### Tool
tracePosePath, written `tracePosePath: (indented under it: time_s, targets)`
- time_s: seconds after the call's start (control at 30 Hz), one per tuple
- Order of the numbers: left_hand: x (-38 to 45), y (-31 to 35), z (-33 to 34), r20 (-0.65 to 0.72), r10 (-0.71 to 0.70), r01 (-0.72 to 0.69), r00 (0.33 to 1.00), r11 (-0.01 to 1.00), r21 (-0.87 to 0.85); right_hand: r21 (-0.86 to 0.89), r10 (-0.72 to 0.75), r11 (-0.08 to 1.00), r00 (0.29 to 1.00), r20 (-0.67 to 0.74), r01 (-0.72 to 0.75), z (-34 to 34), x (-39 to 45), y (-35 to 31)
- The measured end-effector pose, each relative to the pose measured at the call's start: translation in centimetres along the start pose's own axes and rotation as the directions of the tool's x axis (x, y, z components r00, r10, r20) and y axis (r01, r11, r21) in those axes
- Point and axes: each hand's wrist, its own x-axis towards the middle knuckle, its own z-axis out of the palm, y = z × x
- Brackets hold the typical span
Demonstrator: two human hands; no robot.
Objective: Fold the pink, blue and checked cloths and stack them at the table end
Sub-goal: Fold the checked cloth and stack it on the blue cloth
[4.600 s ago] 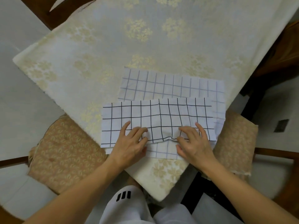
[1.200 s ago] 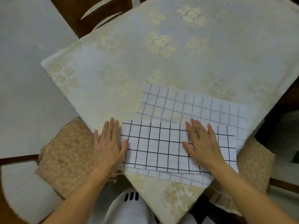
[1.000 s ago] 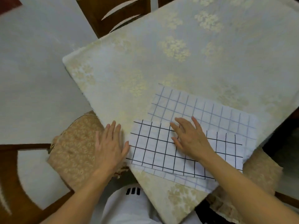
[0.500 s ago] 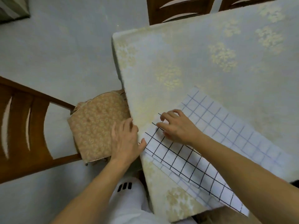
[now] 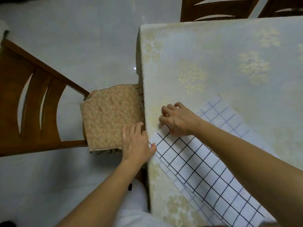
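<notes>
The white checked cloth [image 5: 205, 169] lies folded lengthwise into a long band on the table [image 5: 229, 54], running diagonally from mid-frame to the lower right. A paler layer shows along its far side. My right hand [image 5: 178, 120] sits on the band's left end with curled fingers and pinches the cloth there. At the table's edge my left hand [image 5: 137, 145] lies flat with straight fingers, its thumb touching the band's near corner. No pink or blue cloth is in view.
A cream floral tablecloth covers the table. A wooden chair [image 5: 32, 99] with a tan patterned cushion [image 5: 109, 118] stands tucked against the table's left edge, right by my left hand. Two more chair backs [image 5: 216, 9] stand at the far side.
My view has swung left. My right hand slid along the band from its right half to its left end and curled its fingers there. My left hand stayed at the table edge.
</notes>
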Motion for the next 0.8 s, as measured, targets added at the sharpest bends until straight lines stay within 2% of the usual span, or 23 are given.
tracePosePath:
  time_s: [0.17, 0.33, 0.5, 0.67, 0.8]
  targets:
    - [0.1, 0.2, -0.3, 0.053, -0.028, 0.032, 0.998, 0.998, -0.063, -0.057, -0.03, 0.998, 0.996, 0.081, 0.035, -0.4, 0.7, 0.0]
    - [0.1, 0.4, -0.2, 0.102, -0.074, 0.085, 0.992, 0.99, -0.114, -0.069, -0.044, 0.996, 0.994, 0.103, 0.051, -0.6, 1.1, -0.1]
    - [0.0, 0.5, -0.3, 0.092, -0.024, 0.041, 0.995, 0.983, -0.181, -0.059, -0.071, 0.995, 0.992, 0.108, 0.078, -1.0, 1.2, -0.1]
    - [0.5, 0.9, -0.5, 0.124, 0.005, 0.016, 0.992, 0.986, -0.167, -0.041, -0.1, 0.994, 0.988, 0.122, 0.105, -1.0, 0.9, -0.2]
    - [0.7, 1.2, -0.6, 0.126, 0.029, -0.01, 0.992, 0.989, -0.15, -0.022, -0.114, 0.993, 0.992, 0.059, 0.115, -0.6, 0.4, 0.0]
